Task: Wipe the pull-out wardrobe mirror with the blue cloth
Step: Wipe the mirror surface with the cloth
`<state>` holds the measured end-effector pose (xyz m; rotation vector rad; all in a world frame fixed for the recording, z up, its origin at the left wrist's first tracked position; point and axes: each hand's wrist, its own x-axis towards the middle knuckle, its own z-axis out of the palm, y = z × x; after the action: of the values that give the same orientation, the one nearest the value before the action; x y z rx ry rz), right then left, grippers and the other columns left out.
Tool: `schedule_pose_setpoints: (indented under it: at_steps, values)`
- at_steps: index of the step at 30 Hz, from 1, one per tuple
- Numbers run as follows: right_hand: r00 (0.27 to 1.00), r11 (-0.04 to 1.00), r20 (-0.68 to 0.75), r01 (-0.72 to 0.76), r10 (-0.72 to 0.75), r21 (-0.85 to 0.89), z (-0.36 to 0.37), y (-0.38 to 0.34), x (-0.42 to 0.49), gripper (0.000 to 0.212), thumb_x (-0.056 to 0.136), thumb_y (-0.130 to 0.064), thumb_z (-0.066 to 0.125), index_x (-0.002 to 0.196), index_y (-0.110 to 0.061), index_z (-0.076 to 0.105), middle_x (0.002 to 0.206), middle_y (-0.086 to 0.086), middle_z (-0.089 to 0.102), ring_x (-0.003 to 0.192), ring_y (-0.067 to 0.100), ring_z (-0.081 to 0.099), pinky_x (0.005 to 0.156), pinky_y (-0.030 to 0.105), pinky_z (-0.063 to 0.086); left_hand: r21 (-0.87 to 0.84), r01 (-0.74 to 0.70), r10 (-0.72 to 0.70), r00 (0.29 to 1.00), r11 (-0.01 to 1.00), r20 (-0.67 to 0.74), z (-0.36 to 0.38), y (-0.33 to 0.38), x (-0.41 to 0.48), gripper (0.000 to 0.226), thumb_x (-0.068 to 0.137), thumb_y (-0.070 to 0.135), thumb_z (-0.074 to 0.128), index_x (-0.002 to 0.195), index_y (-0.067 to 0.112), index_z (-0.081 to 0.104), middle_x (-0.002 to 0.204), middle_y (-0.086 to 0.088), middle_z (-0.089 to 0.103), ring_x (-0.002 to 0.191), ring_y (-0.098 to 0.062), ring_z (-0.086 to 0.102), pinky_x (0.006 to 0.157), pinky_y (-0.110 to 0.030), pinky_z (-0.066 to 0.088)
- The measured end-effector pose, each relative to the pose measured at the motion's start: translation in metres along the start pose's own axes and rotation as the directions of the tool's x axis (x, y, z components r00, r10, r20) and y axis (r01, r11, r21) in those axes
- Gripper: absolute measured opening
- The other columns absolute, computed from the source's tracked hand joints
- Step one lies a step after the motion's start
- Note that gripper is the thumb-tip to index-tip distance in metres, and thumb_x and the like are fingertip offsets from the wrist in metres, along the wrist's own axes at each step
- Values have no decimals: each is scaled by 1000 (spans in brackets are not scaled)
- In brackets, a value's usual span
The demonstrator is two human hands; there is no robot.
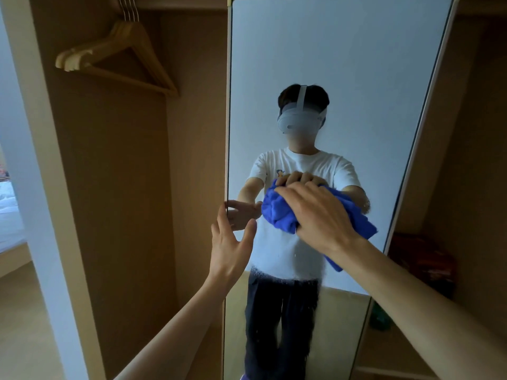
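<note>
The tall pull-out mirror stands straight ahead in its light frame and reflects a person in a white shirt. My right hand presses the bunched blue cloth against the glass at mid height, fingers curled over it. Part of the cloth hangs below my wrist. My left hand is at the mirror's left edge with fingers straight and thumb spread, touching the frame. A band of droplets or smears shows on the glass below the cloth.
Wooden hangers hang in the open wardrobe bay on the left. A wardrobe side panel stands further left. Shelves on the right hold a red item and a green item.
</note>
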<state>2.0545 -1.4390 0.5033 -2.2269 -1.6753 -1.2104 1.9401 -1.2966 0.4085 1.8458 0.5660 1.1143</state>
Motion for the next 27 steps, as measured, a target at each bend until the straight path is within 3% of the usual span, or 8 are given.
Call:
schedule_pose_setpoints:
  at_steps: [3, 7, 9, 14, 22, 27]
  values:
    - [1000, 1000, 1, -5, 5, -29, -18, 20, 12, 40, 91, -13, 51, 131, -13, 52, 124, 9, 58, 110, 32, 53, 96, 48, 42, 33, 28, -26, 998, 999, -50, 8, 9, 2, 81, 96, 55, 55, 159, 29, 11, 152, -1, 29, 134, -15, 42, 104, -34, 40]
    - [997, 999, -78, -4, 7, 49, -30, 35, 11, 47, 80, -7, 65, 127, -8, 60, 118, 9, 61, 107, 31, 57, 88, 47, 49, 73, 3, 5, 994, 997, -113, 15, 23, 7, 88, 93, 56, 59, 159, 27, 9, 151, -1, 28, 137, -21, 40, 111, -47, 43]
    - [995, 997, -100, 8, -1, 70, -27, 37, 8, 41, 80, -7, 62, 122, -7, 62, 113, 11, 63, 101, 33, 58, 84, 48, 50, 84, 0, 11, 992, 996, -126, 18, 26, 8, 91, 92, 56, 61, 160, 26, 8, 152, -2, 27, 138, -22, 39, 111, -49, 42]
    - [998, 1000, -60, 7, -9, -21, -3, 30, -9, 30, 88, -12, 51, 117, -11, 58, 105, 11, 63, 94, 32, 56, 83, 46, 47, 136, 3, 18, 988, 991, -151, 23, 24, 3, 97, 90, 58, 63, 160, 23, 5, 156, -1, 25, 140, -23, 39, 110, -51, 43]
    - [992, 991, 93, 79, -88, 105, 29, 4, -63, 34, 93, -14, 48, 126, -14, 58, 106, 1, 63, 96, 24, 56, 83, 40, 44, 178, 21, 9, 986, 984, -167, 23, 23, -2, 95, 92, 57, 60, 161, 24, 4, 163, 1, 17, 144, -25, 36, 108, -53, 45]
    - [995, 989, 60, 75, -83, 128, 24, 12, -61, 40, 91, -12, 49, 130, -15, 57, 114, 0, 64, 100, 23, 57, 88, 39, 43, 181, 61, -27, 982, 981, -185, 25, 18, -9, 95, 92, 59, 59, 161, 25, 4, 163, -2, 17, 146, -28, 32, 110, -54, 44]
